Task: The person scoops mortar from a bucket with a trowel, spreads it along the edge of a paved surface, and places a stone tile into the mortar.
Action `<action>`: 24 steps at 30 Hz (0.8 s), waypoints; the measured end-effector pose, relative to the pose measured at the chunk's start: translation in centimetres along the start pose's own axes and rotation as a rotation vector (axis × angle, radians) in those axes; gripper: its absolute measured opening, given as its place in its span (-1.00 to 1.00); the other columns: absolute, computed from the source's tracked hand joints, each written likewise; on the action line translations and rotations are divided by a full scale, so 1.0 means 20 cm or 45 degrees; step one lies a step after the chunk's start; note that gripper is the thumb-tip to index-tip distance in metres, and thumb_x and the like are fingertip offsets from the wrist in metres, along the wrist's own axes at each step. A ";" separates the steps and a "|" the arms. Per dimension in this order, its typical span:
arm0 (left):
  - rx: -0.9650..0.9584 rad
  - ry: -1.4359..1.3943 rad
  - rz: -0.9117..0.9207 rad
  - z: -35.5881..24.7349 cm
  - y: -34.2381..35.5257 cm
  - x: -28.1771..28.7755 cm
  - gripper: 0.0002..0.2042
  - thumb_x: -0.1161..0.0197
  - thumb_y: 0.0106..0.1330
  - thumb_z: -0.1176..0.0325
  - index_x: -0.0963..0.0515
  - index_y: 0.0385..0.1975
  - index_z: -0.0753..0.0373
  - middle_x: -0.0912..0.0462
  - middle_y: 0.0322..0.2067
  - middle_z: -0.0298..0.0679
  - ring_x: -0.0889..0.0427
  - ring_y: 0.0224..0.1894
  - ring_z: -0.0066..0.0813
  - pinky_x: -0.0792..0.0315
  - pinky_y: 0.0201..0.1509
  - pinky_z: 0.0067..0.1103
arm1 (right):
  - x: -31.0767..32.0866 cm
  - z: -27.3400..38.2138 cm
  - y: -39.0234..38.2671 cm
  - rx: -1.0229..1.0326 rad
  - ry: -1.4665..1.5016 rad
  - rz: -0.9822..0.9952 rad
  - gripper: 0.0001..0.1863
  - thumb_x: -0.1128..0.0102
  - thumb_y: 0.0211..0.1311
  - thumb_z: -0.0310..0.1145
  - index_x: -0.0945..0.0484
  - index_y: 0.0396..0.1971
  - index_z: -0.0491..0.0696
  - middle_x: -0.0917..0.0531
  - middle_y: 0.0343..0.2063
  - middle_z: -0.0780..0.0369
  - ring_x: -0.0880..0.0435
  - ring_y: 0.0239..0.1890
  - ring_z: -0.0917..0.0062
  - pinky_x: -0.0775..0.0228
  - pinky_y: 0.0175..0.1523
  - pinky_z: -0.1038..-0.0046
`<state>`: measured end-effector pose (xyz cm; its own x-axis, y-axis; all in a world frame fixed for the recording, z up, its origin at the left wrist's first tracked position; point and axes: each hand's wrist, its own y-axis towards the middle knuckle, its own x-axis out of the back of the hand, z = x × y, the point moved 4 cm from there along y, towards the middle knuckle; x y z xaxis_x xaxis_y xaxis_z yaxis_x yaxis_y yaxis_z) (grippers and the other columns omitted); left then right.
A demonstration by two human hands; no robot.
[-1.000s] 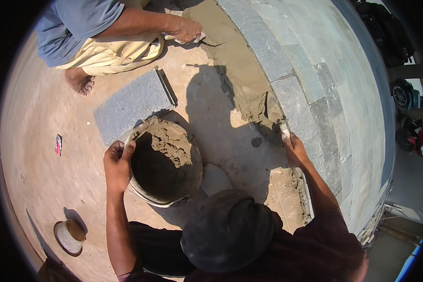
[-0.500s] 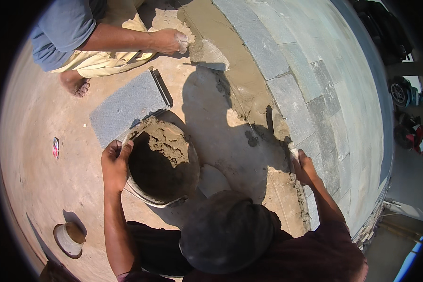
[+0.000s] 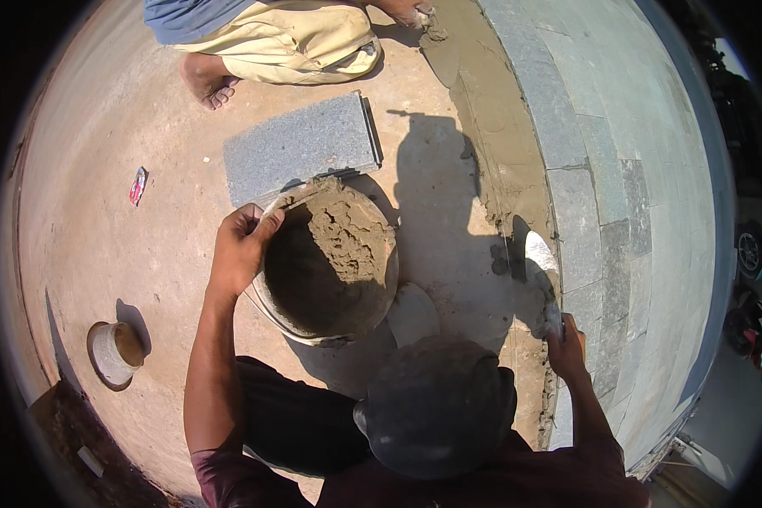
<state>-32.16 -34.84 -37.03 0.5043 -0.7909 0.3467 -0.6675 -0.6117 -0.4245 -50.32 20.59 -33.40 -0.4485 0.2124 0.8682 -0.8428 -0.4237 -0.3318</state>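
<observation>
The left hand [image 3: 240, 248] grips the rim of a round metal pan of brown mortar [image 3: 330, 258], just right of it. The right hand [image 3: 565, 343] is closed around a steel trowel [image 3: 540, 269], its blade reaching ahead over the wet mortar strip [image 3: 495, 140].

One small flat packet [image 3: 137, 185] — red with pale patches — lies on the bare ground, far left.

A single head-worn fisheye camera is looking steeply down, close over the mortar pan [image 3: 330, 262] at frame centre.
</observation>
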 end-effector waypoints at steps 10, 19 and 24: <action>-0.115 0.227 -0.025 -0.09 0.02 -0.08 -0.60 -0.36 0.34 0.14 -0.54 -0.45 0.46 -0.57 -0.56 0.04 -0.52 -0.48 -0.17 -0.43 -0.27 -0.32 | -0.11 1.17 0.55 1.113 -0.729 -0.087 -0.46 -0.30 0.18 -0.31 -0.53 0.22 0.10 -0.59 -0.31 0.20 -0.65 -0.24 0.25 -0.51 -0.15 0.25; -0.079 0.327 -0.011 -0.15 -0.03 -0.12 -0.63 -0.33 0.32 0.19 -0.60 -0.32 0.49 -0.65 -0.36 0.26 -0.66 -0.20 0.24 -0.50 -0.07 -0.22 | -0.40 1.40 0.72 1.267 -0.927 0.147 -0.54 -0.18 0.30 -0.36 -0.53 0.21 -0.03 -0.65 -0.37 0.09 -0.69 -0.32 0.23 -0.50 -0.26 0.18; -0.172 0.251 -0.117 -0.12 -0.07 -0.11 -0.60 -0.35 0.35 0.19 -0.46 -0.52 0.44 -0.41 -0.64 -0.02 -0.31 -0.54 -0.35 -0.34 -0.36 -0.33 | -0.56 1.28 0.69 1.109 -0.640 0.461 -0.52 -0.19 0.31 -0.27 -0.50 0.18 -0.16 -0.66 -0.50 -0.04 -0.68 -0.44 0.03 -0.49 -0.30 0.05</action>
<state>-33.64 -32.32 -35.24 0.4583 -0.7055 0.5405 -0.6977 -0.6624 -0.2730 -49.31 -10.19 -38.23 -0.2875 -0.3555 0.8894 -0.0924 -0.9139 -0.3952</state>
